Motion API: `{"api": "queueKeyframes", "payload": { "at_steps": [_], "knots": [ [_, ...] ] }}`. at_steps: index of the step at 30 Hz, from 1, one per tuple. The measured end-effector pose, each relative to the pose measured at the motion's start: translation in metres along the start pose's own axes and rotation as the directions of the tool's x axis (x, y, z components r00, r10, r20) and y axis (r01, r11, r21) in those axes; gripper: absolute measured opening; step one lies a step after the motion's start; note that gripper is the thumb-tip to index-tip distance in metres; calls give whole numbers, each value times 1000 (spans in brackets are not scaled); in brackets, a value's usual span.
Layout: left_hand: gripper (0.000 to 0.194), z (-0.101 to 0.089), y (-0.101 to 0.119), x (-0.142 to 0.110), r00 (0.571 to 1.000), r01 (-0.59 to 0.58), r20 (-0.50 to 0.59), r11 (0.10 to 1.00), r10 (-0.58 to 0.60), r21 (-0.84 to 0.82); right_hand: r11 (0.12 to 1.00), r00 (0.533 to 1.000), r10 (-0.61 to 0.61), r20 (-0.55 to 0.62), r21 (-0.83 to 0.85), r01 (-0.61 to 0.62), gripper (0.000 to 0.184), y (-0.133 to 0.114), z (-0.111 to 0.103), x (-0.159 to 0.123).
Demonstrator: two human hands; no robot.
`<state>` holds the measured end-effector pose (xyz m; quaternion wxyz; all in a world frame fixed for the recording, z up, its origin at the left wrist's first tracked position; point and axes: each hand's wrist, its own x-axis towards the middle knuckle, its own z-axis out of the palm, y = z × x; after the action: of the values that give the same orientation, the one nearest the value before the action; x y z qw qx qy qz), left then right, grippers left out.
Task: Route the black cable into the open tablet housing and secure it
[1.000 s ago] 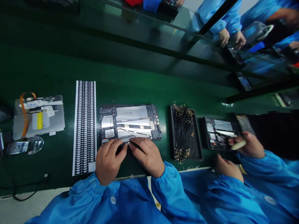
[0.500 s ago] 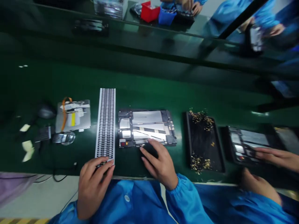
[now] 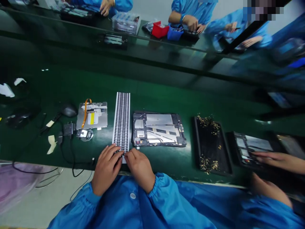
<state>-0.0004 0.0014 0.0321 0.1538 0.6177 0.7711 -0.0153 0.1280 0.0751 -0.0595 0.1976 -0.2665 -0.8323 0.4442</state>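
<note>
Both your hands sit at the near end of the white-backed sticker strip [image 3: 121, 122], your left hand [image 3: 106, 170] and your right hand [image 3: 140, 173] curved inward with their fingertips [image 3: 119, 154] meeting on it. Your fingers are bent and touching the strip rather than spread flat, but from this view you cannot tell whether they pinch a sticker or only its backing. The strip, printed with rows of small black pieces, runs straight ahead of your hands across the green workbench [image 3: 166, 162]. Ahead of your right hand, just beside the strip, an opened tablet frame [image 3: 159, 128] lies flat, its metal plates and thin cables showing. Ahead of your left hand, a metal panel with an orange ribbon cable [image 3: 91, 116] lies on the strip's other side, with a black power adapter [image 3: 69, 128] farther left. Well to the right of your right hand sits a black tray [image 3: 211, 144] with gold-tipped strands gathered at both ends. Beyond it, a co-worker's hand [image 3: 274, 160] rests over a second tablet frame [image 3: 252, 149].
</note>
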Motion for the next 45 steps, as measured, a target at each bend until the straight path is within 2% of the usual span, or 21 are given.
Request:
{"api": "queueKeyframes", "payload": {
  "at_steps": [5, 8, 11, 13, 14, 16, 18, 19, 20, 22, 24, 25, 28, 30, 33, 36, 39, 41, 45],
  "knots": [
    [27, 3, -11, -2, 999, -51, -9, 998, 52, 24, 981, 1000, -13, 20, -195, 17, 18, -10, 1, 11],
    [27, 5, -13, -2, 999, -50, -7, 998, 50, 29, 979, 999, -27, 34, -202, 33, 17, -9, 9, 13],
    [28, 6, -12, -2, 999, -38, 5, 999, 38, 39, 997, 1000, -26, 5, -74, 27, 8, -5, 17, 9],
    [28, 5, -13, -3, 999, -33, 10, 998, 32, 44, 998, 1000, 0, -10, 70, 1, 7, -4, 12, 5],
    [28, 4, -13, -3, 999, -31, 14, 998, 31, 47, 982, 1000, 10, -2, 188, -9, 8, -3, 5, 2],
    [28, -1, -13, -3, 999, -35, 25, 998, 34, 54, 891, 999, 31, 13, 453, -33, 6, 3, -19, -6],
    [27, -7, -9, 2, 999, -45, 0, 997, 45, 60, 808, 991, 127, -38, 584, -81, 5, 20, -50, -17],
    [26, -9, -4, 7, 998, -48, -35, 997, 50, 57, 816, 970, 218, -108, 566, -121, 7, 34, -65, -23],
    [25, -9, 2, 13, 995, -54, -80, 997, 58, 47, 844, 928, 315, -201, 506, -177, 8, 51, -78, -30],
    [25, -4, 20, 32, 984, -87, -156, 996, 88, 16, 876, 801, 459, -385, 346, -336, 10, 91, -94, -42],
    [26, 10, 40, 55, 976, -147, -163, 989, 144, -7, 862, 713, 505, -487, 243, -444, 13, 131, -96, -51],
    [27, 20, 50, 67, 974, -179, -145, 984, 176, -10, 853, 700, 518, -491, 240, -463, 17, 147, -93, -54],
    [26, 50, 65, 96, 966, -245, -77, 969, 245, 11, 815, 722, 575, -386, 343, -467, 22, 169, -77, -59],
    [21, 62, 65, 106, 964, -261, -49, 965, 263, 39, 779, 733, 607, -308, 412, -472, 22, 163, -72, -63],
    [16, 61, 60, 107, 964, -262, -39, 963, 265, 63, 773, 761, 595, -256, 442, -456, 13, 141, -78, -74],
    [22, 53, 63, 103, 967, -255, -22, 966, 256, 42, 879, 857, 448, -256, 303, -369, 6, 127, -94, -80],
    [20, 56, 75, 100, 963, -268, -38, 963, 267, -20, 962, 956, 248, -158, 159, -223, 12, 125, -103, -72],
    [18, 66, 81, 99, 956, -293, -56, 953, 289, -78, 980, 981, 170, -97, 120, -158, 12, 129, -104, -62],
    [22, 82, 84, 95, 937, -350, -52, 924, 346, -152, 994, 994, 105, -36, 47, -103, 9, 136, -103, -48]
  ]
}}
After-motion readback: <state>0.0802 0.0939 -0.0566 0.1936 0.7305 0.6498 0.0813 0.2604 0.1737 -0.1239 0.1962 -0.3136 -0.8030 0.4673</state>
